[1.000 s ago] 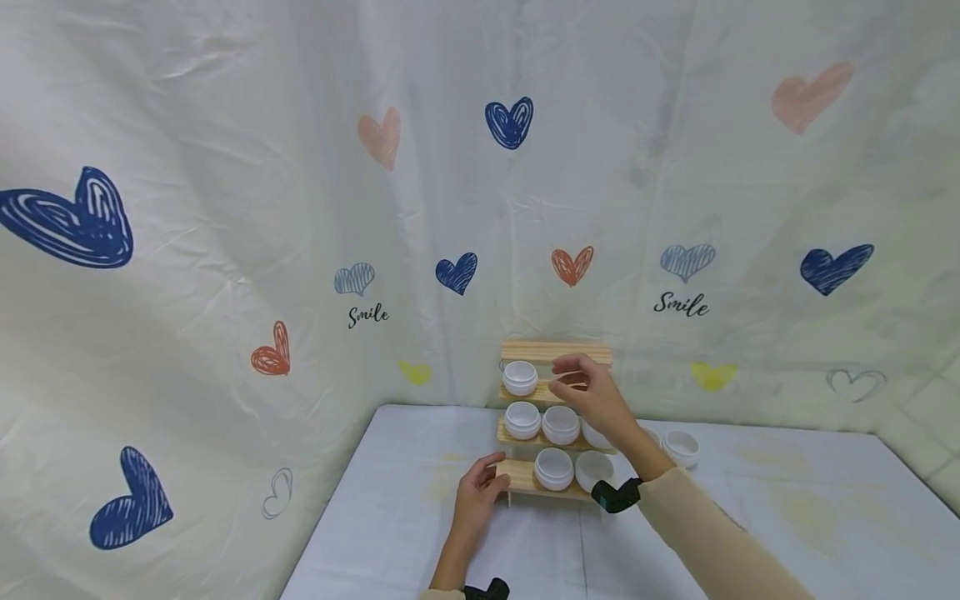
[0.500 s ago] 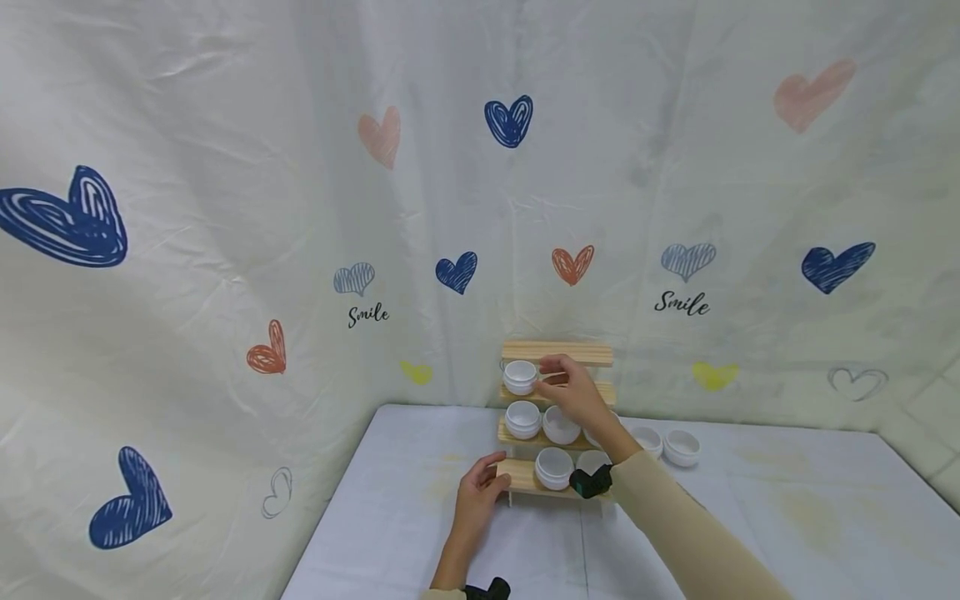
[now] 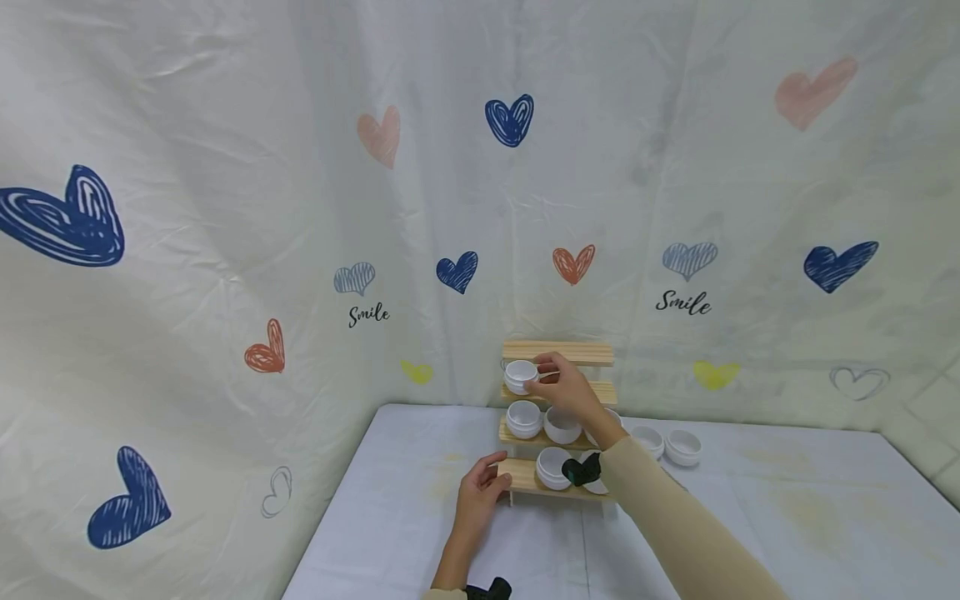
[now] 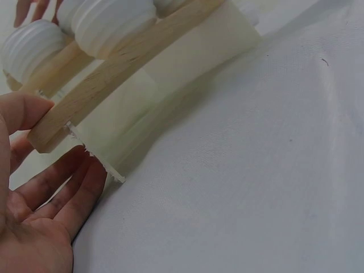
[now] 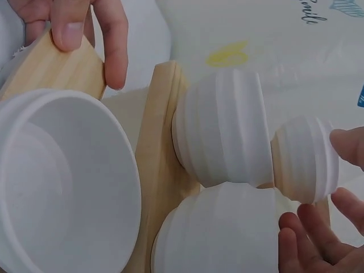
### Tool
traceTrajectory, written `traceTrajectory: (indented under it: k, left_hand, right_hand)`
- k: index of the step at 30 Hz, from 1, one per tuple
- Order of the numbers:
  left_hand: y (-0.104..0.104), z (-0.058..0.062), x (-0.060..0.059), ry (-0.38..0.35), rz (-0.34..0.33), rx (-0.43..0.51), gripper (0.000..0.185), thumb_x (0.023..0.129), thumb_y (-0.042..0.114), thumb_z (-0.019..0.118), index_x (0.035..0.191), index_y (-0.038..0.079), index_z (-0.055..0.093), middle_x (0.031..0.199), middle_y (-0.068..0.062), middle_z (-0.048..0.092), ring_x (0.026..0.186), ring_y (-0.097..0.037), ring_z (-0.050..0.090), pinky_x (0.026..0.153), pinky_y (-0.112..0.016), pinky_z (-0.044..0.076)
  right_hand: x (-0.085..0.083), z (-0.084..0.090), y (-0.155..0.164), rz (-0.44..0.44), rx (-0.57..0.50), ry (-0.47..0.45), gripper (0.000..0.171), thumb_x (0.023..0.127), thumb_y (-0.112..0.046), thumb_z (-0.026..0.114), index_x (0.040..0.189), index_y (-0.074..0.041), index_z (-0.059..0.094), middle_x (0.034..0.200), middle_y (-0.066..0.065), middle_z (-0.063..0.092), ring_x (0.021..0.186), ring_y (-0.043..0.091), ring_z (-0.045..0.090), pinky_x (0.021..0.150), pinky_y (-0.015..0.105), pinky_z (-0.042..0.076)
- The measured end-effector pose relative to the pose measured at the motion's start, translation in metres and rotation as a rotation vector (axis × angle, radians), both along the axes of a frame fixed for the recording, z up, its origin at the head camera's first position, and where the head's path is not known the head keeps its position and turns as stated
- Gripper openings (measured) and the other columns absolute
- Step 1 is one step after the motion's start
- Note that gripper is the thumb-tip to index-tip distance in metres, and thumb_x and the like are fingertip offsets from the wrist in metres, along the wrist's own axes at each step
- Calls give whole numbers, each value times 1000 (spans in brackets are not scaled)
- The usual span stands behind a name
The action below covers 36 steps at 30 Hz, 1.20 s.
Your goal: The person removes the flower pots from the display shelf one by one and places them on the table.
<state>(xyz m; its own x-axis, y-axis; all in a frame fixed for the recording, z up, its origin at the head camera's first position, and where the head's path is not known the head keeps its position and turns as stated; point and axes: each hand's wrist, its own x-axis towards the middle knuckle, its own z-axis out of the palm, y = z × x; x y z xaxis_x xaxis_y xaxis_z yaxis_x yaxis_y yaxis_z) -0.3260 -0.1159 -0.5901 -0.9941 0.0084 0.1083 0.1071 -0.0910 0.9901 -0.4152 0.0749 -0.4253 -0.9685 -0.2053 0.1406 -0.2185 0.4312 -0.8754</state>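
Note:
A stepped display rack with wooden shelves (image 3: 558, 352) stands at the back of the table. My left hand (image 3: 476, 496) holds the left end of its lowest shelf (image 4: 108, 85), thumb on top and fingers below. On the tier below the top one sits a small white bowl (image 3: 520, 377). My right hand (image 3: 570, 392) has thumb and fingertips at the right side of this bowl's rim, seen also on the far bowl (image 5: 307, 159) in the right wrist view. More white bowls (image 3: 523, 419) line the two lower tiers, partly hidden by my right arm.
Two white bowls (image 3: 682, 447) stand on the table right of the rack, close together. A white cloth (image 3: 375, 500) covers the table. Behind the rack hangs a pale curtain (image 3: 465, 200) printed with hearts.
My right hand has moved left along the upper tier, from beside the bowl to its rim. My left hand stays on the lowest shelf.

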Motion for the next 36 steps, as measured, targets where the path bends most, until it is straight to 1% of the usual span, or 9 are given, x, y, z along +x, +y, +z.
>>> traceTrajectory:
  k: [4, 8, 15, 22, 25, 31, 36]
  left_hand:
    - [0, 0, 0, 0, 8, -3, 45, 95, 8, 68, 138, 0, 59, 119, -19, 70, 98, -12, 67, 84, -22, 57]
    - [0, 0, 0, -1, 13, -11, 44, 95, 8, 68, 138, 0, 59, 119, -18, 70, 98, -12, 67, 84, -21, 56]
    - [-1, 0, 0, 1, 14, -7, 44, 95, 8, 68, 137, 1, 60, 119, -19, 70, 98, -12, 67, 83, -21, 57]
    - [0, -2, 0, -4, 8, 3, 46, 95, 8, 68, 139, -1, 58, 120, -18, 69, 99, -13, 67, 84, -23, 57]
    - [0, -2, 0, -10, 6, 12, 46, 95, 8, 68, 139, -1, 58, 120, -18, 69, 98, -12, 67, 84, -22, 57]
    - [1, -1, 0, -8, 2, 19, 46, 95, 8, 67, 139, -1, 58, 119, -18, 69, 98, -13, 67, 84, -23, 57]
    - [2, 0, 1, -9, 1, 17, 46, 95, 8, 68, 139, 0, 58, 120, -17, 69, 99, -13, 67, 85, -24, 57]
  right_hand:
    - [-5, -3, -3, -4, 32, 8, 53, 94, -24, 74, 139, -7, 52, 137, 23, 60, 123, 38, 61, 100, 47, 55]
    - [-6, -3, -6, -29, 52, 4, 54, 93, -25, 76, 139, -8, 53, 135, 21, 62, 121, 35, 62, 100, 46, 54]
    - [-3, 0, -13, -75, 85, 22, 55, 90, -27, 78, 136, -8, 55, 130, 20, 65, 115, 32, 63, 94, 43, 56]
    - [-4, -2, -16, -125, 116, 26, 58, 87, -33, 81, 134, -9, 56, 125, 19, 66, 110, 30, 62, 87, 41, 54]
    - [-4, -2, -17, -132, 112, 22, 59, 87, -33, 81, 134, -9, 56, 125, 18, 66, 110, 30, 62, 88, 42, 54]
    - [-4, -3, -15, -131, 94, 11, 60, 87, -33, 81, 135, -10, 56, 131, 19, 65, 117, 32, 61, 94, 45, 53]
    - [-3, -3, -14, -136, 74, -1, 59, 87, -32, 81, 135, -9, 55, 133, 20, 64, 117, 32, 60, 95, 46, 53]
